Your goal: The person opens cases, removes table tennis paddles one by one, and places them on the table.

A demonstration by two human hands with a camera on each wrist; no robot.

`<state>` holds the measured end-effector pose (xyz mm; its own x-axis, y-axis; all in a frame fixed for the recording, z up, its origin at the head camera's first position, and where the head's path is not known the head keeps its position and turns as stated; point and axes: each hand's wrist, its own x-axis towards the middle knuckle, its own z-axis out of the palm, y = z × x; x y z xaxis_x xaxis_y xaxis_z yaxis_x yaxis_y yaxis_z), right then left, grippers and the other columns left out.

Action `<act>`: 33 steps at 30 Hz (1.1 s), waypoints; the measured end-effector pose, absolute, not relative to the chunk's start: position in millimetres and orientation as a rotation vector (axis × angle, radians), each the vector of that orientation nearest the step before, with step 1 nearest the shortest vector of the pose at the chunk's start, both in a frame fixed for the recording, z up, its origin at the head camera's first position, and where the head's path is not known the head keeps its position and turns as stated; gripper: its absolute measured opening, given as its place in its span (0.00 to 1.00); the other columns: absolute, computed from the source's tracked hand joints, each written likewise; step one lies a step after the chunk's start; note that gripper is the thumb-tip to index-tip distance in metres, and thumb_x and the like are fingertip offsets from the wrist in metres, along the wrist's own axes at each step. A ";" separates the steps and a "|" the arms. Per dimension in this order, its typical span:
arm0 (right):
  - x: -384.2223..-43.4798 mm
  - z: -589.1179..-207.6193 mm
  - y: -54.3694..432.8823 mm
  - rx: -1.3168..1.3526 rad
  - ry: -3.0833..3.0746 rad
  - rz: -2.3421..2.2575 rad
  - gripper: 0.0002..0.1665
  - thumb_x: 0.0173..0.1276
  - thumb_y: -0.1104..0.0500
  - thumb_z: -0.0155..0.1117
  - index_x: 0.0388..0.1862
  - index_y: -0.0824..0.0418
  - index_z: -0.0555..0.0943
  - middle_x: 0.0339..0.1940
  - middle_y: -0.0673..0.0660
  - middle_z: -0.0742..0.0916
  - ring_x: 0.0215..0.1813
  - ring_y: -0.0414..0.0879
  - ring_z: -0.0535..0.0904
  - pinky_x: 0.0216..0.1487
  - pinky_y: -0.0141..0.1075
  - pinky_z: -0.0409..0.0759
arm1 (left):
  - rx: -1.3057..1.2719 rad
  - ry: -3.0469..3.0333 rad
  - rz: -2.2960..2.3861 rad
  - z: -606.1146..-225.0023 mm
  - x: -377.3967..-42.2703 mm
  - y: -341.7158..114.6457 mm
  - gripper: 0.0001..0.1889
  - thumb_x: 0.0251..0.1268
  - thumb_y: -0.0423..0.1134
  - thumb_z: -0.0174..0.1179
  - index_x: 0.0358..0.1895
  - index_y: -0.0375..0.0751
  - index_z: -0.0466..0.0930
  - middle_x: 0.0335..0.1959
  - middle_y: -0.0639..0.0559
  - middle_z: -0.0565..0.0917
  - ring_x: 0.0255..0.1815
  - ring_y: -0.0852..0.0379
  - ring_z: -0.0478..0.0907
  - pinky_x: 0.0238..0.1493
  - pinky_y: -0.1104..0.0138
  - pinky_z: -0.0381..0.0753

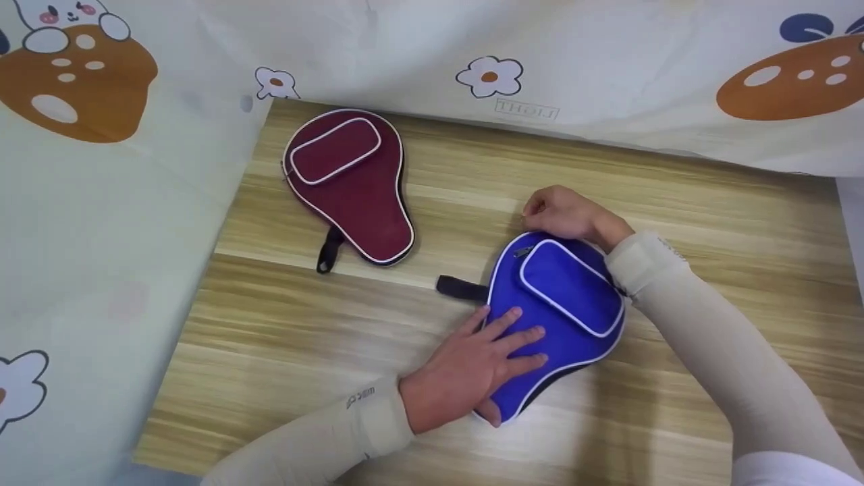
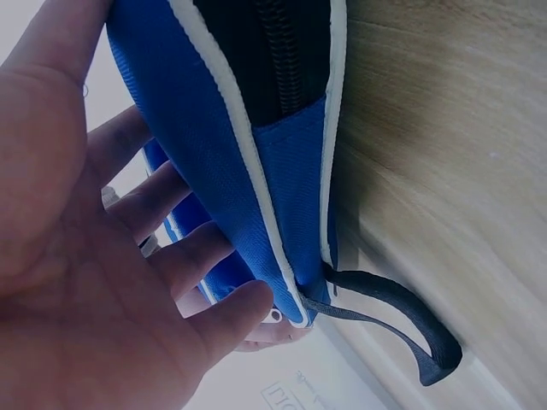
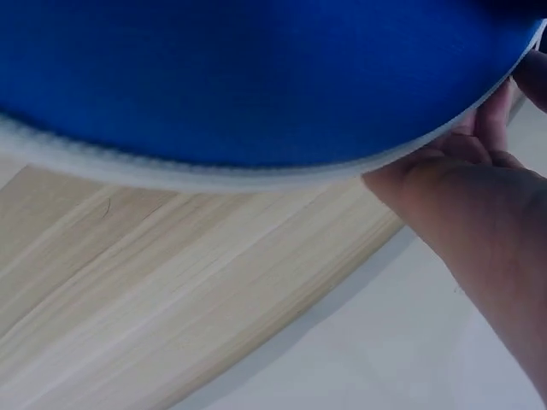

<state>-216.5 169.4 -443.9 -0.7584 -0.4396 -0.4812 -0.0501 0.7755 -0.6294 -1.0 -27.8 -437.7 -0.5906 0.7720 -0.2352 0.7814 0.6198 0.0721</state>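
A blue table tennis paddle case with white piping and a front pocket lies on the table, its wide end away from me. My left hand rests on the narrow part with fingers spread; the thumb is at the handle end. At the far rim my right hand has curled fingers, pinching at the zipped edge; the pull itself is hidden. The case's black side zipper shows in the left wrist view. A black strap loop sticks out to the left.
A dark red paddle case of the same shape lies at the back left, with a black strap. A printed white cloth hangs behind and left of the wooden table.
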 end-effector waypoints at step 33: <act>-217.8 -451.2 194.7 -0.386 2.328 -0.878 0.14 0.73 0.54 0.66 0.48 0.63 0.89 0.49 0.58 0.91 0.43 0.36 0.82 0.41 0.24 0.77 | 1.230 2.564 -0.017 -440.8 -4.4 -28.6 0.54 0.44 0.79 0.62 0.80 0.69 0.58 0.84 0.62 0.55 0.86 0.48 0.50 0.81 0.48 0.61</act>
